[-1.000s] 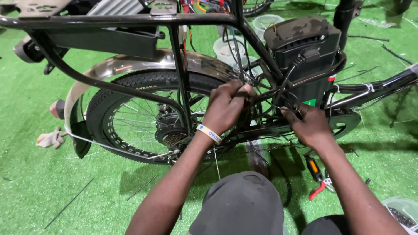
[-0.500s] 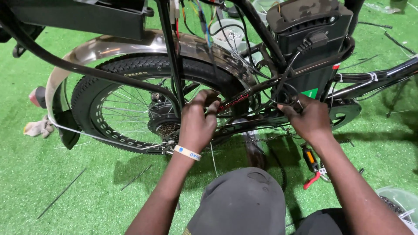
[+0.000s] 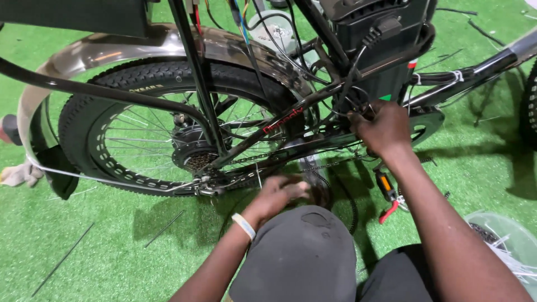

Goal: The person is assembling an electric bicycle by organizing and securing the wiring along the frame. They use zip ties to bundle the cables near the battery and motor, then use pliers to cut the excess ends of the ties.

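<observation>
Black cable bundle [image 3: 358, 106] at the frame sits pinched in the right hand [image 3: 383, 128]; steady it while the left hand [image 3: 277, 196], fingers [image 3: 296, 187] loosely curled, reaches under the chain [image 3: 335, 162].

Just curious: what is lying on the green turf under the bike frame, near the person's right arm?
Under the bike frame, beside the right hand, lies a cutter with orange and red handles on the green turf. Its jaws are hidden behind the arm and chain.

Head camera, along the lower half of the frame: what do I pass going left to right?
Rag on the grass → rear wheel hub → left hand → right hand → orange-handled pliers → clear plastic tub.
</observation>
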